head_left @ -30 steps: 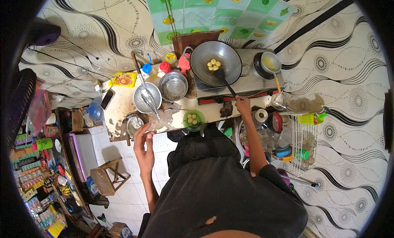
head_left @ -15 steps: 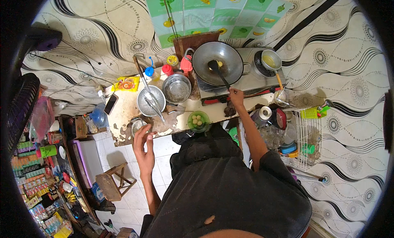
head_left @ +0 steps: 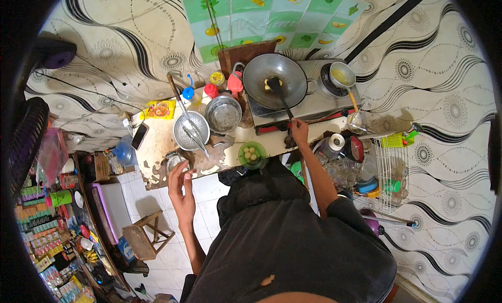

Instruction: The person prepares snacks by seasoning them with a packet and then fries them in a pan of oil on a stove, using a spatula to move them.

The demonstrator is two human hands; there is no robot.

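Observation:
My right hand [head_left: 299, 132] is closed around the handle of a black spatula [head_left: 283, 100]. The spatula's blade rests inside a large grey wok [head_left: 256, 68] on the stove, touching small yellowish pieces of food [head_left: 267, 85] at the bottom. Over the table's front edge, my left hand [head_left: 181, 190] is raised with its fingers apart and holds nothing. A clear glass [head_left: 174, 158] stands just beyond its fingertips, partly covered by them. Between my hands, a green bowl [head_left: 243, 160] with several pale round balls [head_left: 252, 153] sits at the table edge.
A perforated ladle [head_left: 184, 131] and a metal pot [head_left: 223, 114] stand left of the stove [head_left: 316, 73]. On its right burner is a small pan [head_left: 342, 74] of yellowish liquid. A phone [head_left: 139, 136] lies at far left; a white wire rack [head_left: 387, 170] stands right, a wooden stool [head_left: 141, 239] below left.
The spatula's blade has shifted slightly to the right in the wok, and food now shows on its left side. My left hand stays nearly where it was. The whole view has shifted slightly.

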